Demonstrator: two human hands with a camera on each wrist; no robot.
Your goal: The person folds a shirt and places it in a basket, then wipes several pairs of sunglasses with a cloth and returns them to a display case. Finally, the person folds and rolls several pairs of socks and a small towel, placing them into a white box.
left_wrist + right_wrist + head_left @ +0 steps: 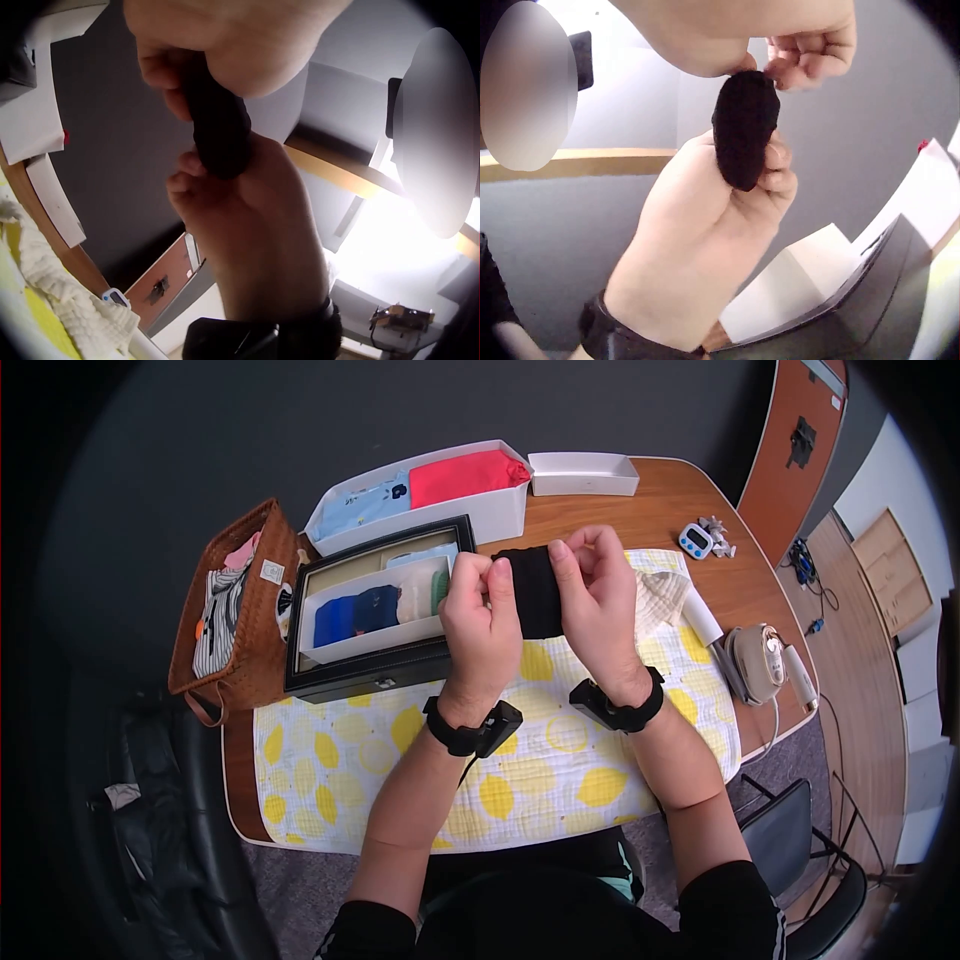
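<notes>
A folded piece of black cloth (536, 595) is held up in front of the person, over the table. My left hand (480, 620) pinches its left end between thumb and curled fingers. At the opposite end, my right hand (603, 600) grips it the same way, thumb on the near face. Seen from the left wrist, the cloth (220, 127) shows as a thick, rounded bundle between both hands. The right wrist view shows its underside (745, 131) as a compact, soft oval. Parts of both ends are hidden by the fingers.
Left of the hands, a black case (375, 678) holds a white box (400, 635) of folded blue, cream and green cloths. Behind it stands a long white bin (495, 515) with clothes. A wicker basket (262, 600), small white tray (585, 475), timer (695, 541) and lemon-print cloth (560, 760) surround them.
</notes>
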